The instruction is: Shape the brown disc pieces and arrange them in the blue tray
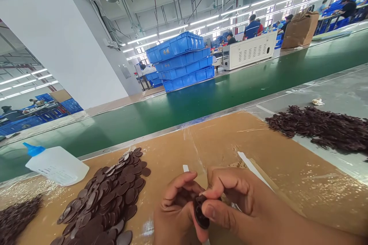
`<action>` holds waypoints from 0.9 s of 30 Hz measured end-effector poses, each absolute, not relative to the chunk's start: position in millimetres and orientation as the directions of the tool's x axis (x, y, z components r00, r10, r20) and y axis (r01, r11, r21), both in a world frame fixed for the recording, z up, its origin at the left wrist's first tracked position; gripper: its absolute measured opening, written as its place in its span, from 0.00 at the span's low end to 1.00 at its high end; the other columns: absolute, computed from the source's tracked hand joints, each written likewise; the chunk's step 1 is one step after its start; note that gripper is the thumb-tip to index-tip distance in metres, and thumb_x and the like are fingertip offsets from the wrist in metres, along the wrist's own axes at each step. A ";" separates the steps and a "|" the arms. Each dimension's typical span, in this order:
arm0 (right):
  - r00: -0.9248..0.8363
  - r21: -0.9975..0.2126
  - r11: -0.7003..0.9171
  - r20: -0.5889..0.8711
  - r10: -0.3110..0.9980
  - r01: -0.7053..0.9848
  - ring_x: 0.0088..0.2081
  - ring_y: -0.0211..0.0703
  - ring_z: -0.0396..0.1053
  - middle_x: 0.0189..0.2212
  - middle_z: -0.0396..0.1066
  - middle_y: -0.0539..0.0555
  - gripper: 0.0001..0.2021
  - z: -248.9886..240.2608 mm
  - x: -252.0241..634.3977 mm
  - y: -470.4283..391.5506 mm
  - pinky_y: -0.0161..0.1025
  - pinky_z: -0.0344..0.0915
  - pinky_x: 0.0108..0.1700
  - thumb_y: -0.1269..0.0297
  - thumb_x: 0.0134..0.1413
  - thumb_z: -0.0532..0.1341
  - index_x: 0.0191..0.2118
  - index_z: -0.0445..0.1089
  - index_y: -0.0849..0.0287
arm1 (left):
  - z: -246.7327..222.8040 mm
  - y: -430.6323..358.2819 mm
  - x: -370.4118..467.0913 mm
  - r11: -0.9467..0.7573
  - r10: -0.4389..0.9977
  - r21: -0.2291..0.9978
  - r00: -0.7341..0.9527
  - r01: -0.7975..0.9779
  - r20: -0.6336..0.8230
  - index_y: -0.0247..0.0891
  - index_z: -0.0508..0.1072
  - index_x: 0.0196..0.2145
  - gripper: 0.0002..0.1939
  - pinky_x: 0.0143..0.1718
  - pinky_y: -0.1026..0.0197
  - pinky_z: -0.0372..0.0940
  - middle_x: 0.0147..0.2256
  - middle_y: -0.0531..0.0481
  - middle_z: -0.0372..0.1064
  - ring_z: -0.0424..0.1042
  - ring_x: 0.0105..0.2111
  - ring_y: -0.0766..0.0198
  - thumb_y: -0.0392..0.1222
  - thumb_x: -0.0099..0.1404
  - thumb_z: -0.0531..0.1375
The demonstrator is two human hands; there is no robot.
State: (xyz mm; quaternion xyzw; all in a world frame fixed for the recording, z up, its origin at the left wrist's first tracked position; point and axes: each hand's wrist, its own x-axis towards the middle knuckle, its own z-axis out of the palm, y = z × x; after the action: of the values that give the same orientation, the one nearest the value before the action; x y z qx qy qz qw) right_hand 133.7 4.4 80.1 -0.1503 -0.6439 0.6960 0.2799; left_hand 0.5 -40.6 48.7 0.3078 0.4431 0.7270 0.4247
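Factory hall under long white strip lights [204, 20]
A smooth green conveyor belt [184, 101] runs past a broad white pillar [57, 38] and stacked blue plastic crates [184, 59]

Left of the left hand [175, 206]: heap of dark brown flat oval pieces [115, 195], smooth, some faces with a dull sheen. Farther left: translucent white bottle with blue nozzle cap [61, 166], plastic-looking, smooth. Under both hands: tan sheet-covered work surface [169, 153], glossy, wrinkled in places. Beyond the hands: green flat belt [184, 103], smooth, softly reflective; stacked blue crates [184, 61], plastic. Right of the right hand [238, 199]: heap of dark brown thin strips [322, 126], rough, tangled.
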 end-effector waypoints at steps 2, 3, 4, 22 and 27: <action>-0.792 -0.983 -0.011 0.141 0.594 -0.183 0.34 0.41 0.69 0.27 0.73 0.54 0.16 81.1 133.4 4.6 0.43 0.65 0.41 0.54 0.58 0.57 0.25 0.55 0.56 | 48.9 -40.4 0.9 -0.258 0.888 0.904 -0.453 -0.340 0.083 0.44 0.80 0.27 0.18 0.26 0.72 0.65 0.20 0.54 0.73 0.70 0.21 0.71 0.42 0.34 0.75; -0.787 -0.984 -0.010 0.137 0.602 -0.179 0.34 0.41 0.69 0.27 0.73 0.54 0.16 81.4 133.3 4.6 0.43 0.64 0.41 0.54 0.58 0.57 0.25 0.55 0.57 | 48.9 -40.4 1.2 -0.261 0.885 0.904 -0.457 -0.340 0.083 0.44 0.80 0.27 0.18 0.26 0.73 0.65 0.20 0.54 0.73 0.70 0.21 0.71 0.41 0.34 0.75; -0.784 -0.984 -0.012 0.132 0.607 -0.176 0.34 0.42 0.69 0.27 0.73 0.54 0.16 81.5 133.2 4.5 0.43 0.64 0.42 0.54 0.58 0.57 0.25 0.55 0.57 | 48.9 -40.4 1.5 -0.260 0.884 0.903 -0.460 -0.342 0.080 0.44 0.80 0.27 0.18 0.26 0.73 0.65 0.20 0.54 0.73 0.70 0.21 0.71 0.41 0.34 0.75; -0.801 -0.976 0.043 0.201 0.565 -0.214 0.34 0.39 0.69 0.27 0.73 0.53 0.15 75.7 133.9 7.7 0.42 0.63 0.43 0.55 0.60 0.56 0.26 0.56 0.57 | 38.4 -38.6 -1.1 -0.290 0.861 0.909 -0.496 -0.299 0.112 0.43 0.80 0.29 0.19 0.25 0.72 0.64 0.20 0.54 0.71 0.68 0.21 0.70 0.42 0.34 0.75; -0.790 -0.976 0.056 0.205 0.577 -0.212 0.34 0.39 0.69 0.27 0.74 0.53 0.15 74.9 132.8 9.0 0.40 0.62 0.41 0.56 0.59 0.57 0.26 0.56 0.57 | 40.5 -38.7 -0.2 -0.294 0.858 0.910 -0.500 -0.294 0.116 0.43 0.80 0.28 0.19 0.24 0.73 0.63 0.20 0.54 0.71 0.68 0.21 0.71 0.42 0.34 0.75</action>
State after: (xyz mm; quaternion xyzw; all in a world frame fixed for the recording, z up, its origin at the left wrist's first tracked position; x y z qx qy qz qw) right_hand 132.8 9.0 74.9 -0.1375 -0.6650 0.6731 0.2931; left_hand -0.2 -38.7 40.5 0.3142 0.4493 0.7403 0.3890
